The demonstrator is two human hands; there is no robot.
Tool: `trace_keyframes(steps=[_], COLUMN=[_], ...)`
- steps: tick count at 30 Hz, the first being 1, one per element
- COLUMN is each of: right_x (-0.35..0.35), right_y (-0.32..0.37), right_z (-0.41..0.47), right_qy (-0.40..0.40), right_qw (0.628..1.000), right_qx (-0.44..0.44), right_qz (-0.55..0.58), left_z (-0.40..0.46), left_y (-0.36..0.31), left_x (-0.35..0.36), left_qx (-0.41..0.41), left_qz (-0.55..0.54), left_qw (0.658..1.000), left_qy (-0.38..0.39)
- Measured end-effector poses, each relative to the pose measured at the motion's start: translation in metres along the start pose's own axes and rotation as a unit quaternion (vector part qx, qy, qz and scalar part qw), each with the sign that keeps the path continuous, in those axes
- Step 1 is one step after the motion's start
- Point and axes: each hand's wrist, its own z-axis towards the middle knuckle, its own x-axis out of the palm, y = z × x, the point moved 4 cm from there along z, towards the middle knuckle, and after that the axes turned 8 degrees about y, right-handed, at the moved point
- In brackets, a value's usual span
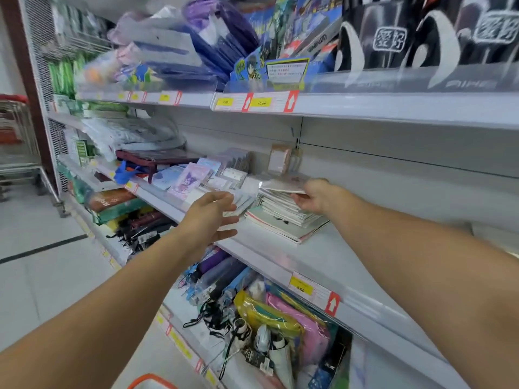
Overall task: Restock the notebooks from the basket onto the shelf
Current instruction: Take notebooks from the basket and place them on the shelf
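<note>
A stack of pale notebooks point(283, 213) lies on the white middle shelf point(323, 256). My right hand point(316, 195) reaches over the stack and pinches the top notebook point(283, 185) by its near edge, holding it just above the pile. My left hand point(213, 214) hovers in front of the shelf edge, left of the stack, fingers straight and spread, holding nothing. Only the orange rim of the basket point(151, 380) shows at the bottom edge; its contents are out of view.
Small pastel notebooks and card packs point(193, 178) fill the shelf left of the stack. Umbrellas and pouches point(252, 313) crowd the shelf below. Bags and boxes point(196, 46) sit on the shelf above. A shopping trolley point(16, 141) stands far left in the aisle.
</note>
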Motion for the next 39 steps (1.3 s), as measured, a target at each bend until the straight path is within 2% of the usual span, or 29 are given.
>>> trace_keyframes(steps=[2,4,6,8,10,12,13,15,16,17,20,21,24,26,28,31,33,34,36,39], right_x=[-0.005,-0.007,-0.005,-0.004,-0.003,-0.006,-0.008,-0.012,-0.013,-0.015,-0.018,-0.016,0.002,0.026,0.051,0.073,0.074,0.071,0.056,0.028], right_y=[-0.005,-0.006,-0.003,-0.003,-0.008,-0.012,-0.014,-0.018,-0.02,-0.021,-0.018,-0.016,-0.019,-0.039,-0.081,-0.187,-0.284,-0.335,-0.429,-0.517], right_z=[0.01,0.015,0.014,0.015,0.017,0.018,0.019,0.018,0.015,0.013,-0.006,-0.016,-0.061,-0.096,-0.132,-0.165,-0.18,-0.191,-0.217,-0.248], right_qy=[-0.02,-0.025,-0.033,-0.054,-0.054,-0.059,-0.057,-0.043,-0.034,-0.031,-0.087,-0.112,-0.156,-0.117,-0.043,0.081,0.202,0.26,0.317,0.304], right_qw=[0.992,0.961,0.901,0.811,0.767,0.768,0.785,0.85,0.866,0.863,0.792,0.779,0.786,0.791,0.817,0.865,0.887,0.884,0.845,0.81], right_qx=[-0.014,-0.034,-0.064,-0.085,-0.074,-0.044,-0.028,-0.021,-0.031,-0.042,-0.088,-0.106,-0.234,-0.351,-0.396,-0.313,-0.155,-0.053,0.112,0.233], right_qz=[-0.127,-0.273,-0.427,-0.576,-0.635,-0.636,-0.616,-0.524,-0.497,-0.502,-0.598,-0.608,-0.55,-0.488,-0.417,-0.385,-0.385,-0.385,-0.415,-0.444], left_z=[0.003,0.008,0.012,0.017,0.02,0.021,0.022,0.022,0.022,0.021,0.016,0.014,0.005,-0.008,-0.027,-0.073,-0.121,-0.151,-0.212,-0.276], left_y=[0.008,0.014,0.018,0.021,0.022,0.022,0.021,0.021,0.021,0.022,0.024,0.026,0.037,0.05,0.074,0.146,0.215,0.252,0.32,0.395], left_x=[-0.006,-0.01,-0.012,-0.012,-0.011,-0.009,-0.008,-0.006,-0.005,-0.004,-0.001,0.0,0.001,0.0,-0.012,-0.052,-0.086,-0.103,-0.131,-0.152], left_qx=[-0.006,-0.01,-0.013,-0.017,-0.021,-0.026,-0.028,-0.035,-0.038,-0.043,-0.053,-0.055,-0.062,-0.061,-0.068,-0.118,-0.191,-0.238,-0.336,-0.456], left_qz=[0.007,0.012,0.013,0.013,0.015,0.015,0.015,0.016,0.018,0.021,0.028,0.029,0.025,0.02,0.013,0.012,0.04,0.061,0.098,0.156], left_qw=[1.0,1.0,1.0,1.0,0.999,0.999,0.999,0.999,0.999,0.999,0.998,0.998,0.998,0.998,0.997,0.989,0.969,0.951,0.913,0.854], left_qy=[-0.005,-0.011,-0.016,-0.021,-0.02,-0.015,-0.014,-0.012,-0.01,-0.007,0.006,0.008,0.011,0.008,-0.017,-0.083,-0.153,-0.187,-0.211,-0.196])
